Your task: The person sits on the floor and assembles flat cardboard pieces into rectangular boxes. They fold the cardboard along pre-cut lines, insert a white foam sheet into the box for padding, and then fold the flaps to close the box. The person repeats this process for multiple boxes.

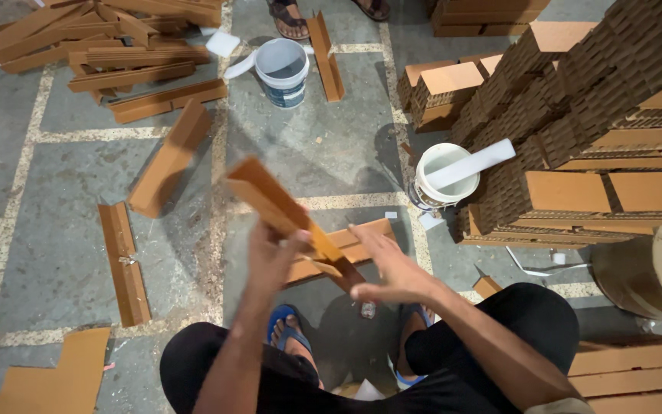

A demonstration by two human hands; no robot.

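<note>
A long brown cardboard corner strip is raised over the stone floor, tilted up to the left. My left hand is closed round its lower part. My right hand hovers just right of it, fingers spread and palm down, holding nothing. Under both hands another folded cardboard strip lies on the floor. My knees in black trousers and my feet in blue sandals show at the bottom.
A white bucket with a white strip stands right of the hands, beside tall stacks of cardboard. A second white bucket and another person's sandalled feet are farther off. Loose strips lie left; a cardboard roll sits right.
</note>
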